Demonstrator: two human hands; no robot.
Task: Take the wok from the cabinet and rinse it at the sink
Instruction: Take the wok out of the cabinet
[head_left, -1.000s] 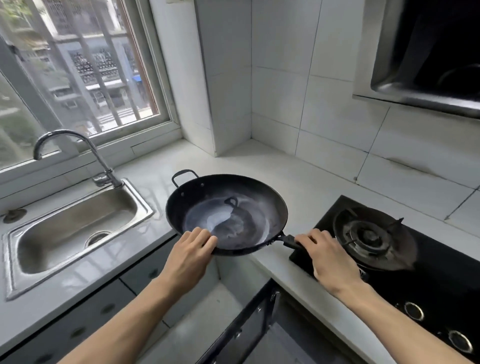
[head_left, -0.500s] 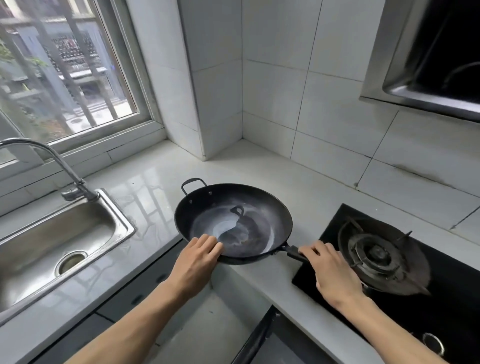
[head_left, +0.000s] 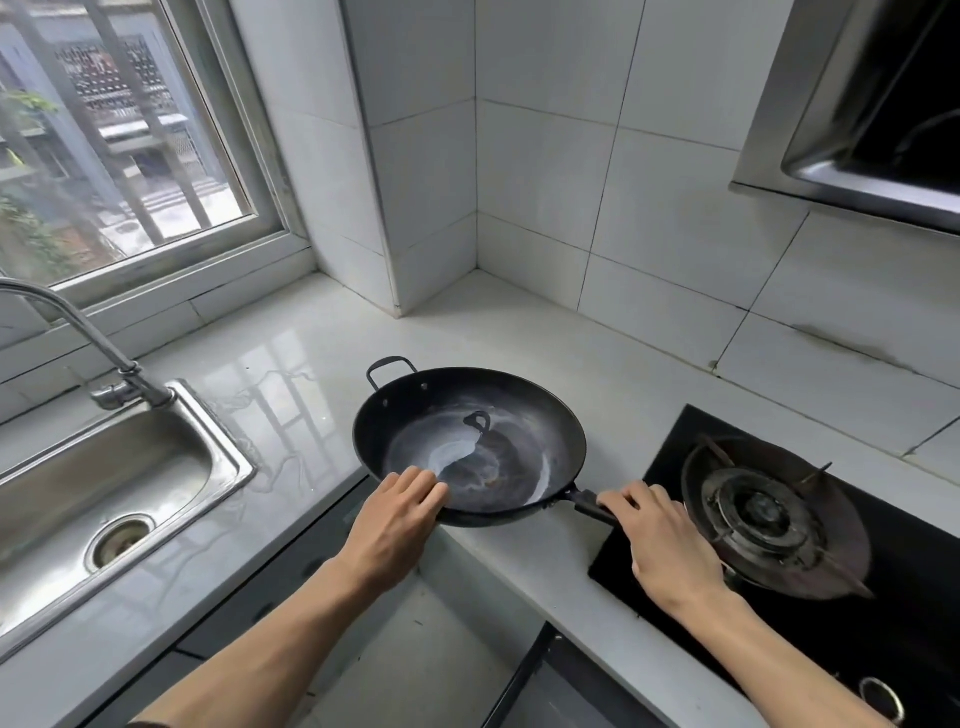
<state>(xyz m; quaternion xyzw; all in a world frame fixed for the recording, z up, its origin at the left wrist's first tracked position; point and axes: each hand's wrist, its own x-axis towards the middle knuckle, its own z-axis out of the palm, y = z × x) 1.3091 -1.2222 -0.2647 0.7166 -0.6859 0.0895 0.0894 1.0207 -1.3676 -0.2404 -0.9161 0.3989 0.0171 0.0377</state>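
Observation:
A black wok (head_left: 498, 431) with a small loop handle at the back sits on the white counter's inner corner, between the sink and the stove. My right hand (head_left: 662, 540) grips its long black handle at the near right. My left hand (head_left: 397, 519) holds the near left rim, fingers curled over the edge into the pan. The steel sink (head_left: 104, 499) lies to the left, with its curved tap (head_left: 98, 353) standing behind it.
A black gas hob (head_left: 779, 519) with a burner sits right of the wok. A range hood (head_left: 872, 104) hangs above it. An open cabinet door (head_left: 519, 675) stands below the counter near my right arm. Tiled walls and a window (head_left: 119, 140) close the back.
The view has shifted right and slightly up, so the sink sits further left in the frame. Both hands keep their hold on the wok; its place on the counter looks the same.

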